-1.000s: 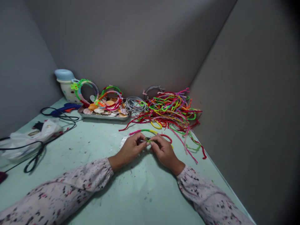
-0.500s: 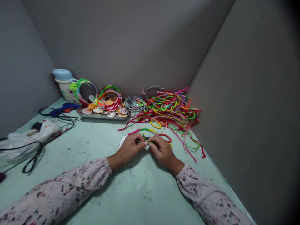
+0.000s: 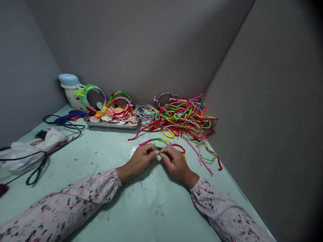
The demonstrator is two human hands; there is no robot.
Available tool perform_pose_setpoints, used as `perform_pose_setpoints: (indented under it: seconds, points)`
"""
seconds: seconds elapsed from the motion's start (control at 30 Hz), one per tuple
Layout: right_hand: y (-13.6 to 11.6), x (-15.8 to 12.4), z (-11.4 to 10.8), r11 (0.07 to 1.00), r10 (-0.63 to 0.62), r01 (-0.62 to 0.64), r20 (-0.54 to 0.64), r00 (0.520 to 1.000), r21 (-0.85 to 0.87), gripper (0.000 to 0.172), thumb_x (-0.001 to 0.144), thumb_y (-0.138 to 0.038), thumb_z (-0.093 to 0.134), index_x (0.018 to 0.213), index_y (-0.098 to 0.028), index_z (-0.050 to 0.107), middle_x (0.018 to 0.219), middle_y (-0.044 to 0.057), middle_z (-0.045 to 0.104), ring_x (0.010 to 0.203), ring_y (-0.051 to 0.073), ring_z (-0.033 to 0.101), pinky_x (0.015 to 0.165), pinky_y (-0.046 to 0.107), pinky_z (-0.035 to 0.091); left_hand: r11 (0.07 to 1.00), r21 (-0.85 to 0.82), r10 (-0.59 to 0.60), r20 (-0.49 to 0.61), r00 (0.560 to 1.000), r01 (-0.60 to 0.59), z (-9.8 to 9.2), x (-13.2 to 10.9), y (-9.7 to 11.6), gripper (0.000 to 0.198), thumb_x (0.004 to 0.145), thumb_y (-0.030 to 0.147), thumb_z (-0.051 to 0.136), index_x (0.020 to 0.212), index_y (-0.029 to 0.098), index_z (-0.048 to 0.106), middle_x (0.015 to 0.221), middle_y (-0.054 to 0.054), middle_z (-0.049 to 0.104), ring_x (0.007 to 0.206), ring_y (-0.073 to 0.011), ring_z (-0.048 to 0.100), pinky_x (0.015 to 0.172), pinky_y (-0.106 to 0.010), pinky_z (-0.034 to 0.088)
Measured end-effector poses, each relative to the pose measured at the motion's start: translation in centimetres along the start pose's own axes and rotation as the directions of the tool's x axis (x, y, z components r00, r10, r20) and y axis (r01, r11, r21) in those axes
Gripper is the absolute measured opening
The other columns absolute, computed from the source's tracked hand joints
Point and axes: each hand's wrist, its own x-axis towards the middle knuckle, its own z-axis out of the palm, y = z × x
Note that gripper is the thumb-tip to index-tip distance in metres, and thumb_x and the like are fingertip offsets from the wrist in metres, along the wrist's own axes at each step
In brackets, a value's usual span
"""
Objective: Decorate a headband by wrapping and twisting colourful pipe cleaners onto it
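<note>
My left hand (image 3: 141, 159) and my right hand (image 3: 174, 162) meet at the middle of the pale green table (image 3: 101, 161), fingertips pinched together on a thin headband (image 3: 157, 140) wrapped in pink, green and yellow pipe cleaner. A green pipe cleaner end (image 3: 156, 150) sits between the two pinches. A red loop (image 3: 179, 147) lies just behind my right hand. Both arms wear flowered sleeves.
A big heap of coloured pipe cleaners (image 3: 185, 117) lies at the back right. A metal tray (image 3: 111, 123) with shells and finished headbands, bare wire hoops (image 3: 145, 111), a lidded pot (image 3: 70, 89), a glue gun (image 3: 68, 117), scissors (image 3: 35, 171) and a plastic bag (image 3: 30, 148) stand to the left.
My hands stay in the same spot; the fingers shift slightly on the headband. Nothing else has moved.
</note>
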Motion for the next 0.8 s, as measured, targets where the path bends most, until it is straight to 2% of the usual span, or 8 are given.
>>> perform_pose_setpoints:
  seconds: [0.17,0.43,0.8]
  points:
    - [-0.07,-0.01,0.06,1.0,-0.02,0.02,0.002,1.0,0.005,0.01,0.09,-0.02,0.051,0.093,-0.021,0.061,0.082,0.003,0.061,0.077,0.018,0.057,0.07,0.03,0.044,0.997,-0.061,-0.039,0.01,0.999,0.04,-0.01,0.19,-0.08,0.028,0.081,0.039,0.059,0.066,0.017,0.052,0.05,0.005,0.048,0.046,-0.0085,0.039,0.046,-0.022,0.028]
    - [-0.25,0.16,-0.1,0.999,0.031,-0.031,-0.016,0.999,-0.006,0.009,0.089,-0.02,0.052,0.09,-0.021,0.061,0.079,0.003,0.061,0.076,0.018,0.058,0.071,0.03,0.044,1.0,-0.006,-0.004,-0.006,1.0,0.004,-0.03,0.2,0.04,0.035,0.088,0.042,0.051,0.063,0.017,0.049,0.051,0.005,0.047,0.049,-0.0095,0.041,0.049,-0.024,0.03]
    - [0.02,-0.03,0.01,0.999,-0.035,0.035,0.008,0.999,0.007,0.011,0.089,-0.017,0.051,0.092,-0.02,0.061,0.081,0.003,0.06,0.077,0.018,0.056,0.071,0.03,0.043,0.999,0.026,-0.043,-0.014,0.999,0.043,0.15,0.28,-0.02,0.035,0.085,0.043,0.051,0.061,0.018,0.047,0.05,0.006,0.043,0.049,-0.0097,0.037,0.048,-0.023,0.028]
